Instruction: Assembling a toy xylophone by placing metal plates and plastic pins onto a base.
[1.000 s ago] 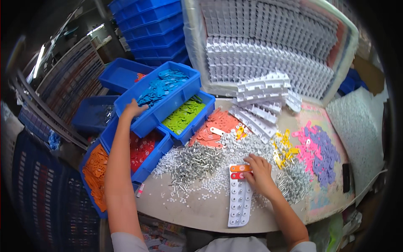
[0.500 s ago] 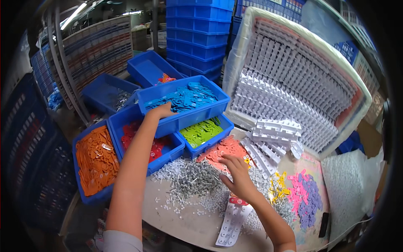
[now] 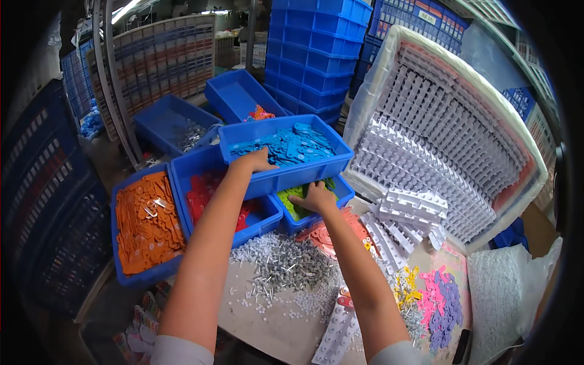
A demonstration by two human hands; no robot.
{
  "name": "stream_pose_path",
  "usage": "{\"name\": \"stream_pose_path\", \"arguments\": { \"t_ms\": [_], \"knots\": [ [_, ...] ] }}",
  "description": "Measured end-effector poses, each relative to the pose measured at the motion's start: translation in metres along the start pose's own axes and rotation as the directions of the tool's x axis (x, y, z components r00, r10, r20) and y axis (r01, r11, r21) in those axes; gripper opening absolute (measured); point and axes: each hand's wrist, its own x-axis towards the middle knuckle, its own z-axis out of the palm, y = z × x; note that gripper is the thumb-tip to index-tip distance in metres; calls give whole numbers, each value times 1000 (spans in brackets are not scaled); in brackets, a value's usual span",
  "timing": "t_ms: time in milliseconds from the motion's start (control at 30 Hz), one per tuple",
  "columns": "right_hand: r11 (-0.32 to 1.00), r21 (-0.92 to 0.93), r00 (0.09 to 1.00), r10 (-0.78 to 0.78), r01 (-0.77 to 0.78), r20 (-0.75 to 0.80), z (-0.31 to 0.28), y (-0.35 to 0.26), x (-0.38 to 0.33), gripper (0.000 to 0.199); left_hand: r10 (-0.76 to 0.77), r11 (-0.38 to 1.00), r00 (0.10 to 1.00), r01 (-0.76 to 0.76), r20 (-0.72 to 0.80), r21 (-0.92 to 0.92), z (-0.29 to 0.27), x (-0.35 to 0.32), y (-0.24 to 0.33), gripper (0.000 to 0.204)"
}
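Note:
My left hand reaches over the near rim of the upper blue bin, touching the flat blue plastic pieces inside. Its visible fingers are apart. Lower down, my right hand is in a smaller bin of lime-green pieces, thumb and fingers spread, with no piece visibly gripped. A white studded plastic strip, with a red piece at its far end, lies on the table near my right forearm, which partly covers it.
Bins of orange pieces and red pieces stand left. Metal pins, coral pieces, yellow pieces and purple pieces lie on the table. White strips are piled before a large tilted crate.
My right hand has moved forward and left from above the coral pieces into the green bin. My left hand stays at the blue pieces. The whole view has shifted slightly.

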Motion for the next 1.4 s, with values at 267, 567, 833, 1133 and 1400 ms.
{"name": "stream_pose_path", "arguments": {
  "t_ms": [267, 567, 833, 1133, 1400],
  "knots": [
    [999, 2, 996, 36, -36, -82, 2, -13, -13, 108, -34, 999, 999, 33, 4, 35, -1, -4, -1, 101],
    [1000, -24, 988, 9, -13, -154, 6, -12, -18, 102, -61, 998, 998, 61, -9, 26, 0, -6, 2, 98],
    [999, -29, 985, 7, -13, -174, 8, -11, -16, 100, -57, 998, 998, 57, -12, 30, 1, -3, 0, 95],
    [1000, -20, 993, 17, -20, -115, 3, -15, -18, 92, -49, 998, 999, 49, -8, 42, 1, -1, -3, 96],
    [999, -24, 996, 27, -29, -84, 0, -14, -17, 93, -45, 997, 999, 46, -10, 56, -2, -6, 2, 97]
  ]
}}
